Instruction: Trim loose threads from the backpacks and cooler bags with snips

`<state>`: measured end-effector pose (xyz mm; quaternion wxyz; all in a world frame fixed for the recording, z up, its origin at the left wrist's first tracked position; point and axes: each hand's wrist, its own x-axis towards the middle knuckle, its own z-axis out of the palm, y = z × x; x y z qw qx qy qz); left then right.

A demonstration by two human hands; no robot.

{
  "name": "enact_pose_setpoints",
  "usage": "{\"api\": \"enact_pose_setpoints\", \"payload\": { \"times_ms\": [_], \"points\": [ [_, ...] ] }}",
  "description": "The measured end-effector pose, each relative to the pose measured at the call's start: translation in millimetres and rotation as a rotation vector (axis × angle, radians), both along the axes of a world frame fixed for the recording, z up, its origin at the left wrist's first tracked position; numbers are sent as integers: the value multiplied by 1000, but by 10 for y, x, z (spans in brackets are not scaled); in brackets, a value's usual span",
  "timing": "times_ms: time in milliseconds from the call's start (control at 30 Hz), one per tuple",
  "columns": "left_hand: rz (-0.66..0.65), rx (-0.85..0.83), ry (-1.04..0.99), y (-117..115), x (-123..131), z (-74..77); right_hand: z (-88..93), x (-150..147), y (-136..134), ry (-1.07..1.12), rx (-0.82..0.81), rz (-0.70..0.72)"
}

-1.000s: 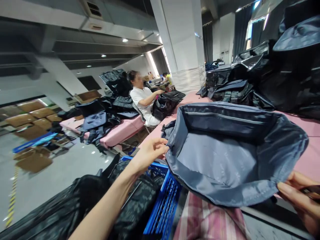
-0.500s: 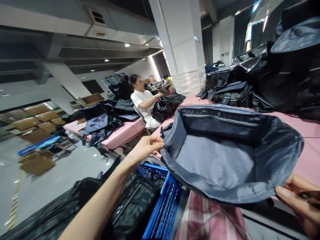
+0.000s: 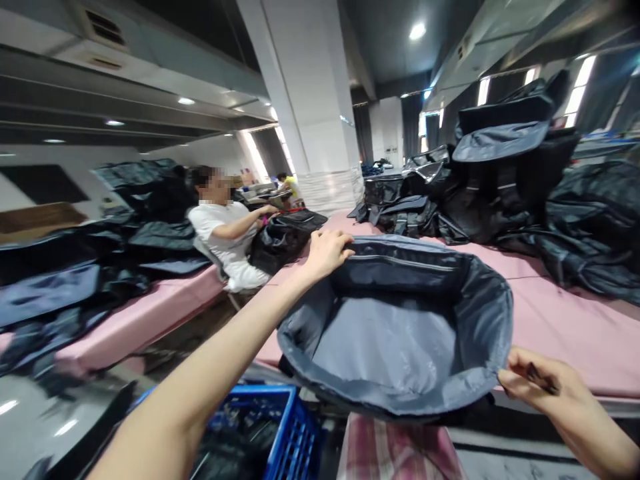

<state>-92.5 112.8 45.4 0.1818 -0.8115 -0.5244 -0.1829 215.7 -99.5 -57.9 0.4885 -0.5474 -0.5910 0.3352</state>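
Note:
A wide bag [image 3: 385,343] with a grey-blue lining gapes upward in front of me, its zipped inner pocket [image 3: 405,262] along the far wall. My left hand [image 3: 330,252] is closed at the far left of its rim, fingers curled over the edge. At the near right corner, my right hand [image 3: 543,383] pinches the rim between thumb and fingers. A small dark tool [image 3: 543,378], perhaps thread snips, also sits in that hand; its kind is not clear. The bag's outside is mostly hidden.
Pink-covered tables [image 3: 570,320] hold piles of black bags [image 3: 500,167]. A blue plastic crate [image 3: 295,433] with dark items stands below on the left. Across the table, a seated person in white [image 3: 225,227] handles a black bag [image 3: 285,240]. A white pillar [image 3: 310,100] rises behind.
My view has swung right. My left hand has shifted from the left side of the bag's rim to its far left corner. The right hand still pinches the near right corner.

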Motion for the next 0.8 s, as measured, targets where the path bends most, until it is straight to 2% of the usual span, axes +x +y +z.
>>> {"api": "enact_pose_setpoints", "payload": {
  "times_ms": [100,167,267,367,433,533,600,667,800],
  "points": [
    [-158,84,80,7,159,-69,186,43,-80,-127,-23,98],
    [-282,118,76,-6,208,-114,329,88,-133,-242,39,75],
    [-418,210,55,-98,221,-178,552,105,-103,-476,344,-45],
    [-552,334,36,-315,198,-228,738,-15,141,-775,715,-127],
    [-631,421,41,-499,174,-250,814,-163,365,-1016,775,-98],
    [-679,527,126,-731,129,-278,828,-385,614,-1335,682,65],
    [-695,573,201,-820,98,-298,774,-464,672,-1454,659,187],
    [-718,599,258,-861,78,-320,696,-473,662,-1504,675,259],
    [-732,548,253,-889,117,-356,586,-413,598,-1469,643,248]
  ]
}}
